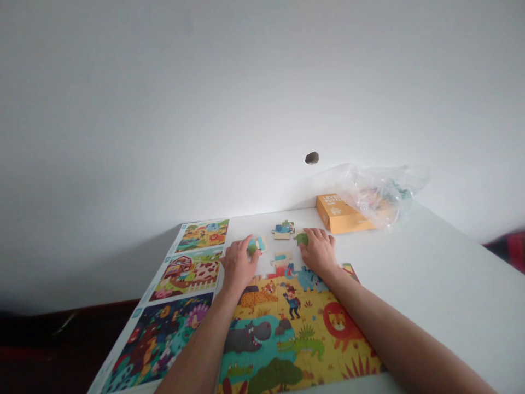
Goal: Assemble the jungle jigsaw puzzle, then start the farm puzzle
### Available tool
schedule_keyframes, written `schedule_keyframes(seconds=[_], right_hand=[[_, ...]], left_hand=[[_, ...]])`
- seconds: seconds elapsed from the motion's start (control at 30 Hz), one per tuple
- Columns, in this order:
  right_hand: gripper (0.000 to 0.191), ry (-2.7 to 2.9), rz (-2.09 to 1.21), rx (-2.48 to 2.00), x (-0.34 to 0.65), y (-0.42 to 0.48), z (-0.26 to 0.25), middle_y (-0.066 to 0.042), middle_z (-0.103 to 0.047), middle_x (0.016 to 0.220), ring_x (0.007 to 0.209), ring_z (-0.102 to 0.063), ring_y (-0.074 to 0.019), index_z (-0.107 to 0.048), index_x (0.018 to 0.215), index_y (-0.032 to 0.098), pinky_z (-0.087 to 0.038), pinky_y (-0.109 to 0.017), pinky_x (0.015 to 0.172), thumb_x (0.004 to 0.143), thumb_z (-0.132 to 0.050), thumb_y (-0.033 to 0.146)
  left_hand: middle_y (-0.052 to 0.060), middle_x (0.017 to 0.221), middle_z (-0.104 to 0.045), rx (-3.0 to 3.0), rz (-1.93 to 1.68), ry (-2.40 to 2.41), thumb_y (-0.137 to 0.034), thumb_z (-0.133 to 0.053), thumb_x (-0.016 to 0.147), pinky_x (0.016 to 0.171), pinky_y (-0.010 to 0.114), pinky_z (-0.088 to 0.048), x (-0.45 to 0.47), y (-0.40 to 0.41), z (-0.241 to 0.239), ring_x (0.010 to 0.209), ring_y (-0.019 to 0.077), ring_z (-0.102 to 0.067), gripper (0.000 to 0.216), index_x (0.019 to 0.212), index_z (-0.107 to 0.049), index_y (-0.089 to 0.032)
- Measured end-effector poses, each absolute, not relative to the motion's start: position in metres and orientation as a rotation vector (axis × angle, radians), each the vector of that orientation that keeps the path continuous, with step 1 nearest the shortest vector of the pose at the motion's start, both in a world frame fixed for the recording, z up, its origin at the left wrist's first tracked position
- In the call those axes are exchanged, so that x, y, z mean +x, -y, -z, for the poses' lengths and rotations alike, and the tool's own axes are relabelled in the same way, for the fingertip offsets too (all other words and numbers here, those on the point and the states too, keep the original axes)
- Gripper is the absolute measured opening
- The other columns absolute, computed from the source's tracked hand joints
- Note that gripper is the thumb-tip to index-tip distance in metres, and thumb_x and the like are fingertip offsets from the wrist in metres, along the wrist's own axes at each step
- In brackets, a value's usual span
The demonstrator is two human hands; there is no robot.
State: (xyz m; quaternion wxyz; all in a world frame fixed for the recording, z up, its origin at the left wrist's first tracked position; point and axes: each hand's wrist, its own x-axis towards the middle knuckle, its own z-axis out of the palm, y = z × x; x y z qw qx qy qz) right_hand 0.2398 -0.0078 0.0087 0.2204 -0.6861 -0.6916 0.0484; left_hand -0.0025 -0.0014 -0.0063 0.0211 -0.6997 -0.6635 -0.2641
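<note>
A partly joined jigsaw puzzle [287, 334] of animals lies on the table in front of me. My left hand [239, 261] is beyond its upper left edge, thumb and fingers closed on a puzzle piece [261, 244] with green and pale blue print. To the right, my right hand [320, 250] pinches another puzzle piece [301, 239], mostly green. Between the hands, a puzzle piece with red and blue print [282, 259] stands out from the top edge of the joined part. Farther back are loose puzzle pieces [283, 230], lying close together or overlapping.
A printed picture sheet [184, 276] with three scenes runs along the table's left side. At the back right an orange puzzle box [342, 216] lies flat, with a crumpled clear plastic bag [381, 194] over it. A white wall [246, 109] with a hole borders the table.
</note>
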Motion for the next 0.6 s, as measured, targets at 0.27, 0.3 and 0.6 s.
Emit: schedule_keyframes(seconds=[0.27, 0.3, 0.6], right_hand=[[0.053, 2.393, -0.234, -1.463, 0.233, 0.009, -0.008, -0.004, -0.031, 0.156, 0.145, -0.012, -0.0335, -0.031, 0.150, 0.029, -0.016, -0.062, 0.109, 0.097, -0.035, 0.032], [0.051, 2.400, -0.249, -1.457, 0.232, 0.010, -0.009, -0.005, -0.035, 0.154, 0.145, -0.015, -0.0339, -0.033, 0.149, 0.028, -0.016, -0.063, 0.109, 0.098, -0.034, 0.033], [0.047, 2.238, -0.174, -1.593, 0.232, 0.007, -0.012, -0.007, -0.046, 0.146, 0.137, -0.030, -0.0319, -0.048, 0.139, 0.028, -0.020, -0.056, 0.109, 0.092, -0.051, 0.032]], left_hand=[[0.001, 0.147, -0.046, -2.614, 0.715, 1.555, -0.030, -0.055, 0.089, 0.100, 0.052, -0.037, 0.012, 0.016, -0.009, 0.126, 0.0323, -0.039, 0.036, 0.124, -0.062, -0.036], [0.000, 0.147, -0.045, -2.663, 0.691, 1.524, -0.031, -0.054, 0.090, 0.101, 0.052, -0.036, 0.013, 0.018, -0.009, 0.128, 0.0325, -0.036, 0.037, 0.126, -0.061, -0.036], [0.002, 0.147, -0.046, -2.789, 0.612, 1.530, -0.038, -0.054, 0.091, 0.106, 0.056, -0.029, 0.014, 0.018, -0.002, 0.134, 0.0330, -0.031, 0.036, 0.126, -0.060, -0.034]])
